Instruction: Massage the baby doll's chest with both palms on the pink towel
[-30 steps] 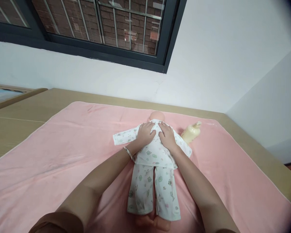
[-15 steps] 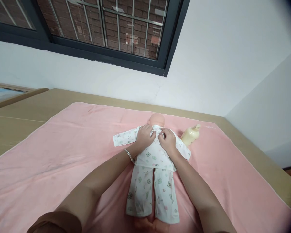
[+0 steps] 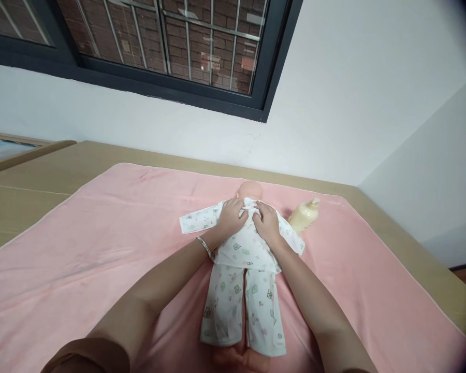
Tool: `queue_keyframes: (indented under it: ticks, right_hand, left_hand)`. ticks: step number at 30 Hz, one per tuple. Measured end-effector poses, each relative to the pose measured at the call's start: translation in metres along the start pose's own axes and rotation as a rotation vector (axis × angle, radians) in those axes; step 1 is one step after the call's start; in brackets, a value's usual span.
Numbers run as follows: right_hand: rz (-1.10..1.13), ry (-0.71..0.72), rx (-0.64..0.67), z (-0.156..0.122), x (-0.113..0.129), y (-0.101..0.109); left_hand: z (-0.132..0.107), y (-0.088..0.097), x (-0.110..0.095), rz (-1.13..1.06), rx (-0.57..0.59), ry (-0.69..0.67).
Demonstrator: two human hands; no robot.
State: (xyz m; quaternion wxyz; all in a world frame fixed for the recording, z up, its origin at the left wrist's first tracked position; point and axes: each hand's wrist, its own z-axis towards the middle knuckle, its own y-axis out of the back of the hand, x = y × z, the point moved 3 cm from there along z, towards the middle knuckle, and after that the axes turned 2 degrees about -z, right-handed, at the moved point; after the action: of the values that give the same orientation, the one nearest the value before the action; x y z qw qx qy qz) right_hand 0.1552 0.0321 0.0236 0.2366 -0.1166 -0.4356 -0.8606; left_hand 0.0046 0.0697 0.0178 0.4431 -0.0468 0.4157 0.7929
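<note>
A baby doll (image 3: 250,189) lies on its back on a pink blanket (image 3: 101,243), dressed in a white printed shirt (image 3: 244,248) and matching trousers (image 3: 241,305). Both my hands rest on the doll's chest just below its neck. My left hand (image 3: 233,216), with a bracelet at the wrist, has its fingers curled on the shirt's collar. My right hand (image 3: 266,221) does the same beside it, the fingertips of both nearly touching at the neckline. The doll's bare feet show at the bottom edge.
A cream baby bottle (image 3: 305,215) lies on the blanket just right of the doll's shoulder. The blanket covers a tan mattress (image 3: 31,181) set against a white wall under a dark-framed window (image 3: 159,52). A wooden rail (image 3: 23,155) runs at far left.
My hands lay flat on the doll's chest a second ago. They have since drawn together at the collar and their fingers have curled onto the shirt fabric.
</note>
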Motion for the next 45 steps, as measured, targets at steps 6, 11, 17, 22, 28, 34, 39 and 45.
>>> queue_keyframes:
  ticks: [6,11,17,22,28,34,39,45]
  right_hand:
    - [-0.023,-0.046,-0.068,-0.004,0.004,0.004]
    - [-0.059,-0.107,-0.021,-0.004,0.007,0.005]
    - [-0.13,-0.017,0.136,0.002,0.003,-0.001]
    - [-0.134,0.06,0.153,0.002,-0.002,-0.004]
    - [-0.085,0.084,-0.037,-0.006,0.003,0.001]
    - [-0.124,-0.077,-0.103,-0.01,0.01,0.007]
    - [-0.111,-0.086,0.02,-0.004,0.007,0.004]
    - [-0.09,0.002,0.113,0.002,-0.003,-0.004]
  left_hand:
    - [-0.004,0.001,-0.002,0.059,-0.081,-0.032]
    - [-0.003,0.005,-0.007,0.05,-0.039,0.019]
    - [0.0,0.002,-0.004,0.056,0.051,0.085]
    - [0.001,-0.001,-0.002,-0.011,0.079,-0.045]
    - [-0.003,0.002,-0.005,0.067,-0.035,-0.068]
    - [-0.005,0.006,-0.01,0.165,-0.063,0.021]
    - [0.0,0.006,-0.009,0.116,0.021,0.078]
    - [0.002,0.0,-0.003,0.059,0.103,0.083]
